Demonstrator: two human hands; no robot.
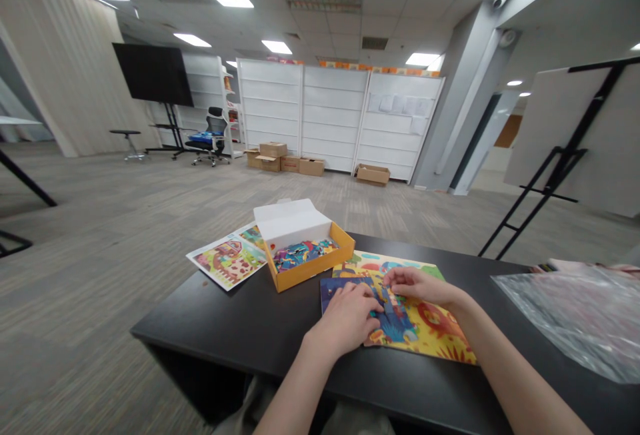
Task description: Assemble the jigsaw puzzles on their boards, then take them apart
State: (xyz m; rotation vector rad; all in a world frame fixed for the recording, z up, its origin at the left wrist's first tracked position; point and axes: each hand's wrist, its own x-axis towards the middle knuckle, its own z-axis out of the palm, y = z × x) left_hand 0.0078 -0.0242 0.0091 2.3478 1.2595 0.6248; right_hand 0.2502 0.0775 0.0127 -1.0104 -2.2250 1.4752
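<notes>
A jigsaw puzzle with a dark blue part lies on a yellow illustrated puzzle sheet on the black table. Spread over the blue part, my left hand rests with its fingers lying on the surface. My right hand is just beside it, above the puzzle's upper middle, thumb and fingertips drawn together. Whatever they pinch, if anything, is hidden by the fingers. Behind my left hand stands a yellow box with its white lid raised, holding many loose puzzle pieces.
Printed picture sheets lie left of the box, partly over the table's edge. A clear plastic bag covers the table's right side. Beyond the black table are cardboard boxes, an office chair and a board stand.
</notes>
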